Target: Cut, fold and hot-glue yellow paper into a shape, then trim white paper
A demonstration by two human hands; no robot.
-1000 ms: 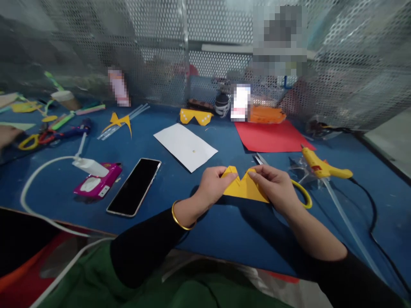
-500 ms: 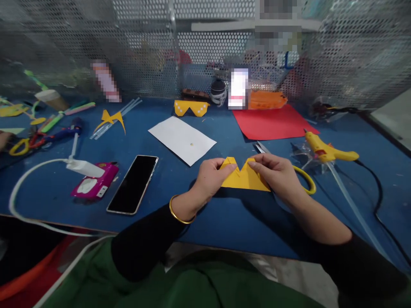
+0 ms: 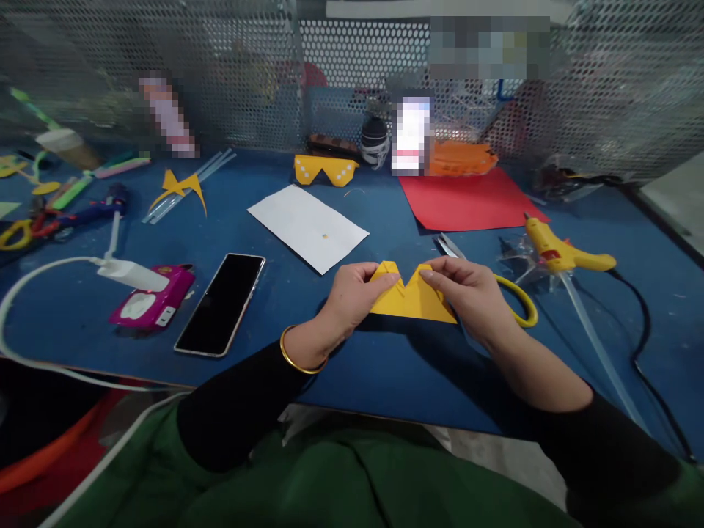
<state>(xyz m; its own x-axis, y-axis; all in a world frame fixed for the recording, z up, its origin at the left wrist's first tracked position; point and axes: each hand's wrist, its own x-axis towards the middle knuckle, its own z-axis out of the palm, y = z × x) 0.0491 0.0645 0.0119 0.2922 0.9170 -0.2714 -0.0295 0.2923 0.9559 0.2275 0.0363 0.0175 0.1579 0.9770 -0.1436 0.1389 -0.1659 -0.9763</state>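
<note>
A folded yellow paper piece [image 3: 410, 299] with two peaks at its top lies on the blue table [image 3: 385, 367] in front of me. My left hand [image 3: 352, 293] pinches its left peak between thumb and fingers; a gold bangle sits on that wrist. My right hand [image 3: 467, 293] pinches the right peak and covers the paper's right end. Both hands press the paper against the table.
Yellow-handled scissors [image 3: 509, 297] lie just behind my right hand, a yellow glue gun [image 3: 561, 253] with its cable to the right. White sheet [image 3: 308, 227], red sheet [image 3: 467, 198], black phone [image 3: 221, 304], pink box [image 3: 151, 308] with white charger cable, yellow paper glasses [image 3: 324, 170], mesh wall behind.
My hands keep the same grip on the yellow paper. The view has tilted down a little, so everything on the table sits slightly higher in the picture.
</note>
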